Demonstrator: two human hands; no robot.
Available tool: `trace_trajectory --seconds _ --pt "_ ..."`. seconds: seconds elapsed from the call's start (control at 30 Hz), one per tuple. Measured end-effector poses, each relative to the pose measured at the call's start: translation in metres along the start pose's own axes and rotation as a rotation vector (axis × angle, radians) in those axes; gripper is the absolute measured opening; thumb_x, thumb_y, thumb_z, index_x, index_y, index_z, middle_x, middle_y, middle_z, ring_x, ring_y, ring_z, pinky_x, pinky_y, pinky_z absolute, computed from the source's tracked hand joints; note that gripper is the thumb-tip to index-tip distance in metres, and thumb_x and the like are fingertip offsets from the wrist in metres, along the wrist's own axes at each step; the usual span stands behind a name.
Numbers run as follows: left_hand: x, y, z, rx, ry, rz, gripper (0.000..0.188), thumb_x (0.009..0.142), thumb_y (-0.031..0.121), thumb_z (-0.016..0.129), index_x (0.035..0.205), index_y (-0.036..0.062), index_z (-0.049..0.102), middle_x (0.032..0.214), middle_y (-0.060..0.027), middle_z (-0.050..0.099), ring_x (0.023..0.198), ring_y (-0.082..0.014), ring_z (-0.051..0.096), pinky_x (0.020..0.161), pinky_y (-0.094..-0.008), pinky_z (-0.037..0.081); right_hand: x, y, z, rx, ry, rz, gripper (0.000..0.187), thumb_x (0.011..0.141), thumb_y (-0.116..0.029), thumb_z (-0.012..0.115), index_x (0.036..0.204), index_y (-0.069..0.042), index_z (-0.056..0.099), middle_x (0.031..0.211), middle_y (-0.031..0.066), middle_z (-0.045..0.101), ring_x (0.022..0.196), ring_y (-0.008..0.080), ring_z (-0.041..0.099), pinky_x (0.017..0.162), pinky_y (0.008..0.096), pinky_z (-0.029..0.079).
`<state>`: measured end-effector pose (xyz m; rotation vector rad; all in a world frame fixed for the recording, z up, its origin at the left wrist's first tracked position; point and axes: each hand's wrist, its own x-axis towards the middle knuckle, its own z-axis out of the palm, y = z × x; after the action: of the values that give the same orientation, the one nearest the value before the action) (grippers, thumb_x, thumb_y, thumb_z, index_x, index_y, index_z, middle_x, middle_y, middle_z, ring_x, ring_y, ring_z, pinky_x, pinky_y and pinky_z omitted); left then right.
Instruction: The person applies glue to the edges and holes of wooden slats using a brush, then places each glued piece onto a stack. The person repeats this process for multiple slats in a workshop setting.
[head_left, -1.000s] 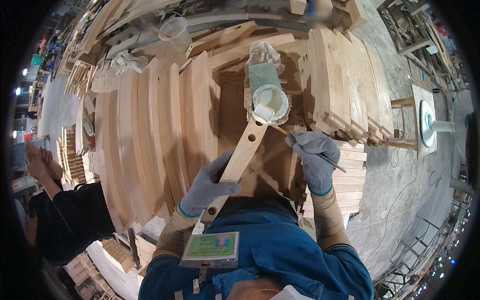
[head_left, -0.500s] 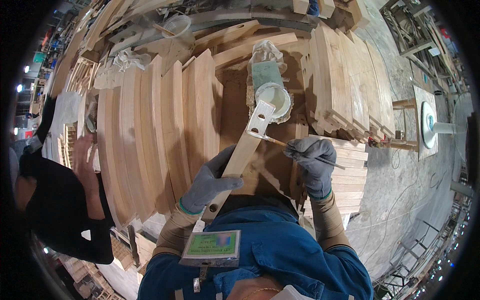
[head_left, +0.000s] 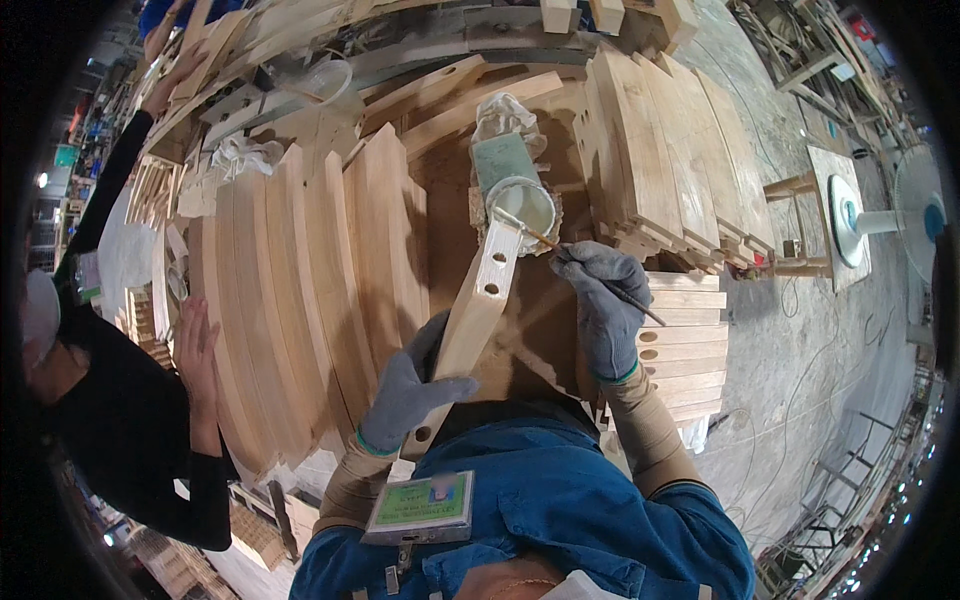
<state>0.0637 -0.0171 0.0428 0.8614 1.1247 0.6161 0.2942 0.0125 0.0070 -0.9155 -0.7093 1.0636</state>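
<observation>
The board (head_left: 468, 325) slants away from the body, its white-smeared far end right by the pot (head_left: 551, 208); whether they touch, I cannot tell. The gloved left hand (head_left: 408, 392) grips its lower part. The gloved right hand (head_left: 606, 305) pinches the brush (head_left: 542, 239), tip at that end. Left stack (head_left: 285, 310) and right stack (head_left: 668, 150) flank them.

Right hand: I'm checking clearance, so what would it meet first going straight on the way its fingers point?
Beyond the brush it holds, the right hand would probably meet the white-filled pot first; depth is unclear.
</observation>
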Motion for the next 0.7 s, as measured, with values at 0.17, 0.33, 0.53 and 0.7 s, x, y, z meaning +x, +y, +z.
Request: trace_trajectory --seconds 0.17,0.33,0.53,0.7 --pt "-0.005 0.006 -0.002 -0.147 -0.012 -0.054 0.08 0.067 0.002 0.075 0.136 -0.0028 0.035 0.119 -0.0117 0.052 0.103 -0.0147 0.052 0.085 -0.027 0.045 -0.003 -0.013 0.002 0.171 -0.032 0.044 0.011 0.08 0.01 0.057 0.086 0.001 0.052 0.099 0.0171 0.061 0.088 0.0217 0.062 0.081 0.033 0.052" --pt "-0.002 -0.005 -0.005 -0.093 -0.026 0.046 0.076 0.066 0.0 0.073 0.134 0.0003 0.038 0.106 -0.0106 0.057 0.087 -0.0152 0.059 0.072 -0.0278 0.051 -0.007 -0.021 0.013 0.139 0.084 0.125 0.011 0.08 0.008 0.058 0.086 0.001 0.052 0.097 0.0159 0.061 0.084 0.02 0.062 0.079 0.0305 0.052" --pt "-0.009 0.0 -0.001 -0.135 0.005 0.002 0.076 0.065 -0.001 0.073 0.133 0.0004 0.039 0.107 -0.0099 0.057 0.089 -0.0151 0.059 0.078 -0.0283 0.05 0.03 -0.056 0.001 0.174 -0.062 0.095 0.01 0.082 0.002 0.059 0.091 0.003 0.056 0.091 0.014 0.062 0.084 0.0189 0.063 0.074 0.0296 0.054" --pt "-0.012 0.008 -0.001 -0.055 -0.042 -0.013 0.083 0.066 -0.002 0.075 0.137 -0.0018 0.032 0.127 -0.013 0.048 0.106 -0.016 0.053 0.077 -0.0268 0.052 0.057 -0.117 0.025 -0.343 -0.486 0.098 0.009 0.083 -0.005 0.061 0.082 -0.001 0.053 0.084 0.0112 0.062 0.073 0.0168 0.062 0.066 0.0273 0.05"
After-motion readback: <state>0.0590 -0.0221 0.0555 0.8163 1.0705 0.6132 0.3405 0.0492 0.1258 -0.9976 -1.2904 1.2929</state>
